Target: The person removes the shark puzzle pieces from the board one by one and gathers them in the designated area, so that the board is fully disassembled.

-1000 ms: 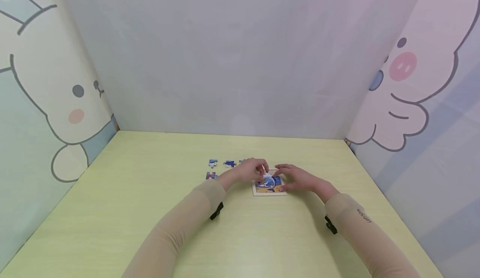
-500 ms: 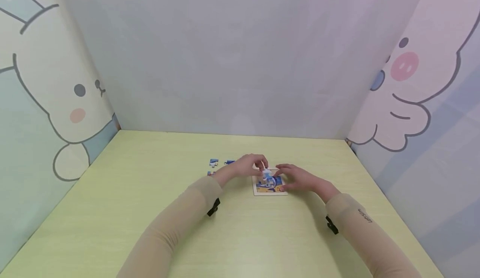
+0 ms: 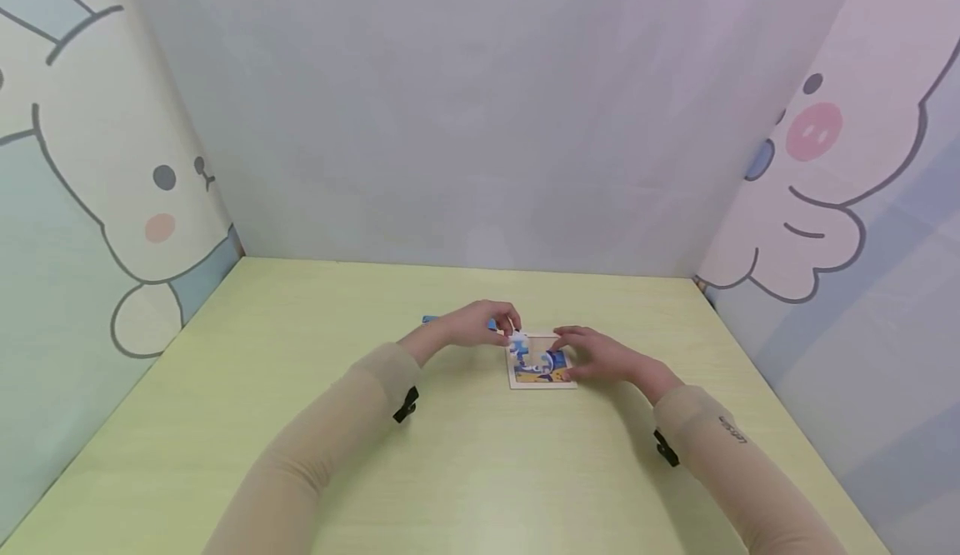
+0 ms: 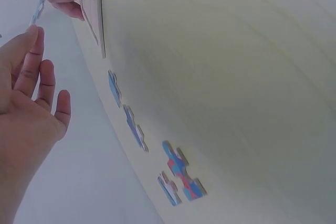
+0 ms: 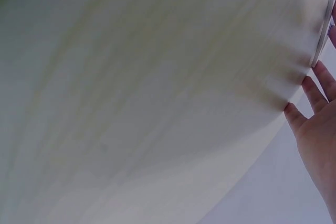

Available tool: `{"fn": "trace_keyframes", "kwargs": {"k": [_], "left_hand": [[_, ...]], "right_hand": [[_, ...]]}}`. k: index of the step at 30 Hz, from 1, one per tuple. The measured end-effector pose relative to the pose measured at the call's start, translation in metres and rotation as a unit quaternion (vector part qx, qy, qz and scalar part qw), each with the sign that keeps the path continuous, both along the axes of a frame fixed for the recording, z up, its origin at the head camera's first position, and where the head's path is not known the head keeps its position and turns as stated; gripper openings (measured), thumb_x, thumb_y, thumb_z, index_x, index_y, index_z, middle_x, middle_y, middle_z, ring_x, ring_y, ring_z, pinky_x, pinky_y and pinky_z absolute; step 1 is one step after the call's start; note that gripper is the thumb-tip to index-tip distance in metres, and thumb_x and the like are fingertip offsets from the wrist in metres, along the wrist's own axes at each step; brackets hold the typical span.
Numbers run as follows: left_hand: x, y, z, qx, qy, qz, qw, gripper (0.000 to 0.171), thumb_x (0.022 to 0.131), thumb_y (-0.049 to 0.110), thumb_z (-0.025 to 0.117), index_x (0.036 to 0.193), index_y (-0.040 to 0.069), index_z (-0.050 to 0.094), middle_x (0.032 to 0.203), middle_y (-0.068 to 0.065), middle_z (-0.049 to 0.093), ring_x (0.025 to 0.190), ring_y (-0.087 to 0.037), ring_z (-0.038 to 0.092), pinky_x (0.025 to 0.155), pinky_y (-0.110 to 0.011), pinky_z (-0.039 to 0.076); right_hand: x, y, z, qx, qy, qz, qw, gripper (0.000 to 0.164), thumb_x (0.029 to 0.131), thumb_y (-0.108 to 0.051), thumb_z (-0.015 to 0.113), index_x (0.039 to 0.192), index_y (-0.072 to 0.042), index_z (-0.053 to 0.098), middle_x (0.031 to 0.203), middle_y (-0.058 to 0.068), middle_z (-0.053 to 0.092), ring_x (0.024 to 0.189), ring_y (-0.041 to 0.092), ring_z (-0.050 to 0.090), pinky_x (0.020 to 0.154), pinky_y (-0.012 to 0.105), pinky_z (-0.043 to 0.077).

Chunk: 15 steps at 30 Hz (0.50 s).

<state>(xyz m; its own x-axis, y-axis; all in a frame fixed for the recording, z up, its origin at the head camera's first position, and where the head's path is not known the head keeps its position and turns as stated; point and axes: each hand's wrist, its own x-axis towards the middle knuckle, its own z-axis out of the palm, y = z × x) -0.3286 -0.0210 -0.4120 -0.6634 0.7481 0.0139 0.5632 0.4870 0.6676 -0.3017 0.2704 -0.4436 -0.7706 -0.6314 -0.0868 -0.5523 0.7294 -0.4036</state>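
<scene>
And we've got the right hand (image 5: 319, 135) working at the thin-edged board (image 5: 323, 27), fingers (image 5: 296, 117) spread beside it, shadows (image 5: 273, 98) falling over the bench (image 5: 157, 87) next to it!

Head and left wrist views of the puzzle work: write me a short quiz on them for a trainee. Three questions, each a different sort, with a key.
1. Open question: what is the left hand pinching?
2. True or false: the right hand is well away from the puzzle board.
3. Count: in the left wrist view, how many loose pieces lie on the table?

Key:
1. A puzzle piece.
2. False; it is at the board's right side in the head view.
3. Four.
</scene>
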Motion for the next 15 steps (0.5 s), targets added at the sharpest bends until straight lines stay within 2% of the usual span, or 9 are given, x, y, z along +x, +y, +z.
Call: {"fn": "trace_keyframes", "kwargs": {"k": [4,10,15], "left_hand": [[0.002,-0.011,0.005,0.008,-0.007,-0.008,0.9999,0.023,0.088,0.011,0.066,0.111,0.014,0.058,0.093,0.006,0.063,0.090,-0.008,0.058,0.085,-0.027,0.046],[0.001,-0.029,0.008,0.006,-0.019,0.008,0.9998,0.024,0.089,0.011,0.065,0.112,0.012,0.059,0.094,0.005,0.063,0.091,-0.009,0.057,0.086,-0.029,0.045],[-0.002,-0.045,0.005,0.012,-0.032,0.012,0.9993,0.024,0.089,0.011,0.064,0.112,0.011,0.059,0.095,0.004,0.063,0.092,-0.009,0.058,0.090,-0.032,0.045]], "right_hand": [[0.000,0.000,0.000,0.001,-0.004,-0.003,1.000,0.048,0.082,-0.043,0.070,0.123,-0.023,0.058,0.149,0.014,0.036,0.136,0.040,0.029,0.107,0.058,0.024],[0.000,0.000,0.000,0.003,0.005,-0.001,1.000,0.048,0.081,-0.042,0.071,0.123,-0.023,0.058,0.149,0.013,0.035,0.137,0.039,0.029,0.108,0.057,0.023],[0.000,0.000,0.000,0.001,0.009,0.004,1.000,0.047,0.081,-0.041,0.071,0.123,-0.022,0.058,0.149,0.015,0.035,0.136,0.041,0.029,0.107,0.058,0.024]]}}
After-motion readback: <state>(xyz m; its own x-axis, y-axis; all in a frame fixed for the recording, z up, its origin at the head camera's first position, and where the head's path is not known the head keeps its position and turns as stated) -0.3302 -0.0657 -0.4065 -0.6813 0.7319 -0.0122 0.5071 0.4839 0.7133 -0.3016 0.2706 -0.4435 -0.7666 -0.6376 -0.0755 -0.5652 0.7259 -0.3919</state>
